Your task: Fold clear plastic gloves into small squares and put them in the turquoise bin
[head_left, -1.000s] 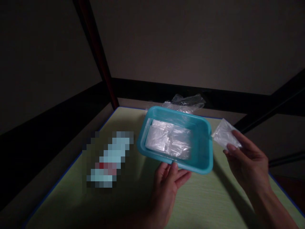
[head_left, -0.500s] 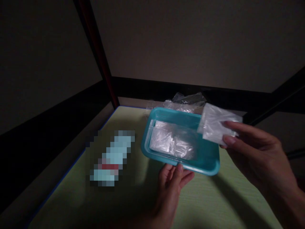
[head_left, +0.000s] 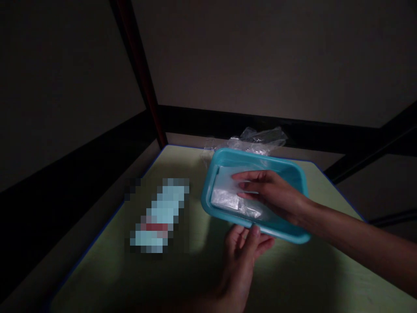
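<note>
A turquoise plastic tray (head_left: pixel 224 155) is tilted slightly toward me, its near rim pinched by my left hand (head_left: pixel 243 250), thumb on top and fingers below. Inside it, toward the left end, lie flat folded clear plastic bags (head_left: pixel 224 200). Reaching in from the right, my right hand (head_left: pixel 267 189) has its fingers closed on a whitish folded plastic bag (head_left: pixel 226 176), held low over the others. My palm and wrist cover part of the tray's right side, and the thumb is mostly hidden.
Crumpled clear plastic (head_left: pixel 257 140) lies behind the tray at the far edge of the greenish table (head_left: pixel 195 269). A pixelated pale blue object with a red band (head_left: pixel 159 213) rests at the left. Dark walls stand behind and to the left.
My right hand has moved left and down into the tray with the folded plastic bag, from beside its right rim. My left hand keeps hold of the near rim.
</note>
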